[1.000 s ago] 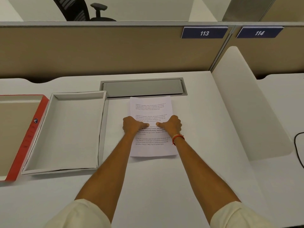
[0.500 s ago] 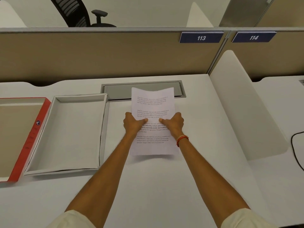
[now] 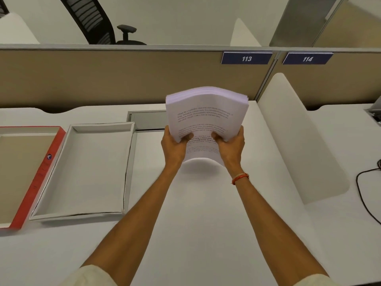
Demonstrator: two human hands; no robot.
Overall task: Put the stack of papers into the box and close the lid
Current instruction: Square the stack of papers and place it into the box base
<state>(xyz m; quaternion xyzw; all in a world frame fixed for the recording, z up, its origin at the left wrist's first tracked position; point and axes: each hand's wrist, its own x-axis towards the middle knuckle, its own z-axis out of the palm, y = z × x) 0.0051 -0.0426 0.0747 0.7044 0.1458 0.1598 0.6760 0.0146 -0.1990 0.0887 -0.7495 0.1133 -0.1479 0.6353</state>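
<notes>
A thick stack of printed white papers (image 3: 206,118) is held up above the desk, bowed and tilted toward me. My left hand (image 3: 174,144) grips its left edge and my right hand (image 3: 231,146) grips its right edge, thumbs on the top sheet. The open white box (image 3: 129,168) lies flat on the desk to the left of the hands, with nothing inside. Its red-edged lid (image 3: 43,172) lies upside down further left, touching the box.
The white desk (image 3: 206,213) has a grey cable hatch (image 3: 147,120) behind the box. A beige partition (image 3: 123,79) runs along the back. A white divider (image 3: 299,137) stands at the right, with a black cable (image 3: 362,195) beyond it.
The stack lay flat on the desk under both hands a second ago. Both hands have gripped its sides and lifted it up off the desk, its far end now raised.
</notes>
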